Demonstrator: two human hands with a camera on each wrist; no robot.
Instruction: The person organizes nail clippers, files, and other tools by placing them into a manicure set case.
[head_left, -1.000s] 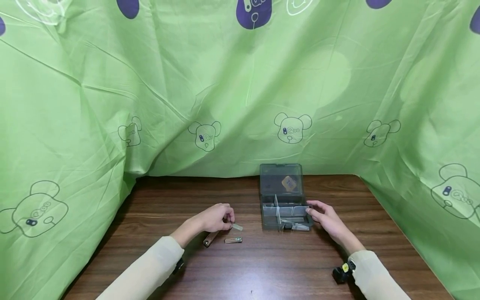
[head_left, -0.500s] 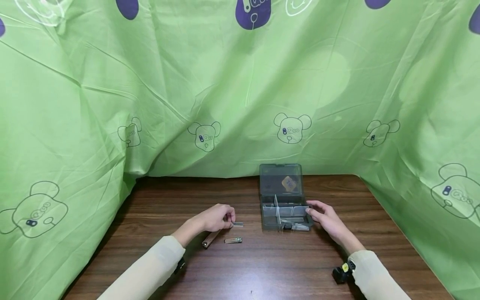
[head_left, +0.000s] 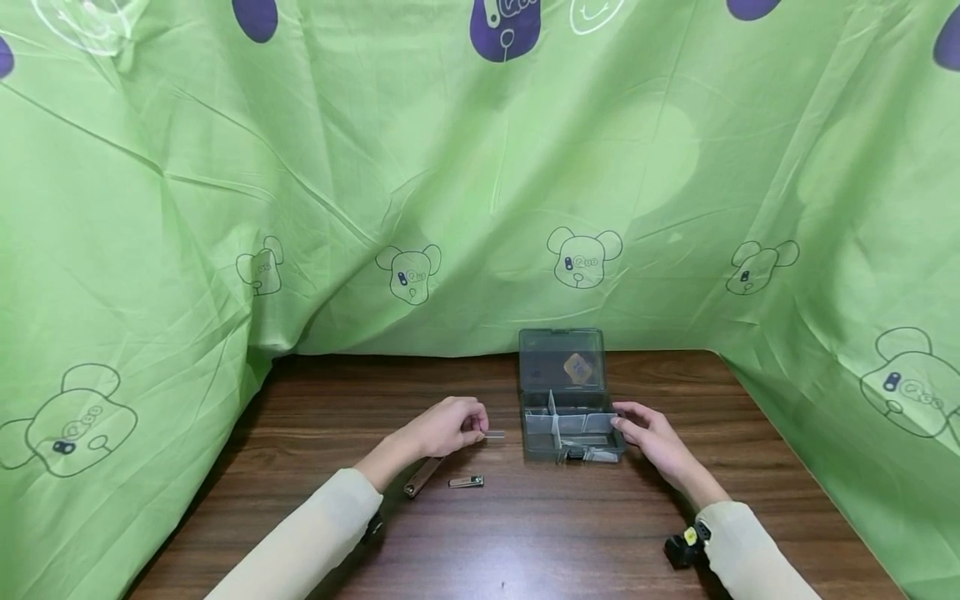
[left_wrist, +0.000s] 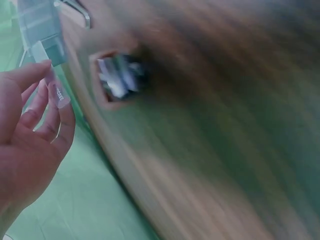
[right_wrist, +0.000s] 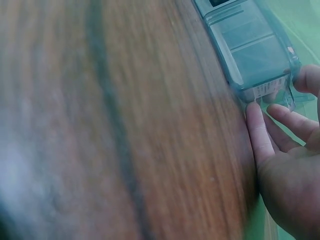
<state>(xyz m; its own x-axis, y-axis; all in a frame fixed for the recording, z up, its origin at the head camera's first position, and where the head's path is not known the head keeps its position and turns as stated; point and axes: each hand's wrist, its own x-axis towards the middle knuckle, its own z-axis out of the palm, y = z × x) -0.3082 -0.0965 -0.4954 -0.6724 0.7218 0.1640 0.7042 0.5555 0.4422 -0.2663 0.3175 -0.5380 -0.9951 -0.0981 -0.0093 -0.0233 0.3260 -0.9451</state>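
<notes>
My left hand [head_left: 448, 427] pinches a small clear plastic strip [left_wrist: 60, 97] with pale printed lettering, between thumb and fingers. In the head view the strip shows edge-on, pointing right toward a grey see-through compartment box [head_left: 540, 450]. The box has its lid [head_left: 543, 358] raised at the back and clear dividers inside. My right hand [head_left: 660, 442] grips the box's right side, thumb at the rim and fingertips against the end wall, near a barcode label [right_wrist: 270, 87]. Close below the left hand lie a small nail clipper [head_left: 467, 481] and a longer brownish, metal-ended item [head_left: 422, 478].
The wooden table [head_left: 525, 533] backs onto a green printed cloth [head_left: 480, 292], which also rises at both sides. An orange-yellow sticker [head_left: 577, 367] shows on the raised lid. A small black device [head_left: 681, 550] sits at the right wrist.
My left hand has moved right and slightly away from me, carrying the clear strip nearer the box; the strip has turned edge-on. The right hand and box stay in place.
</notes>
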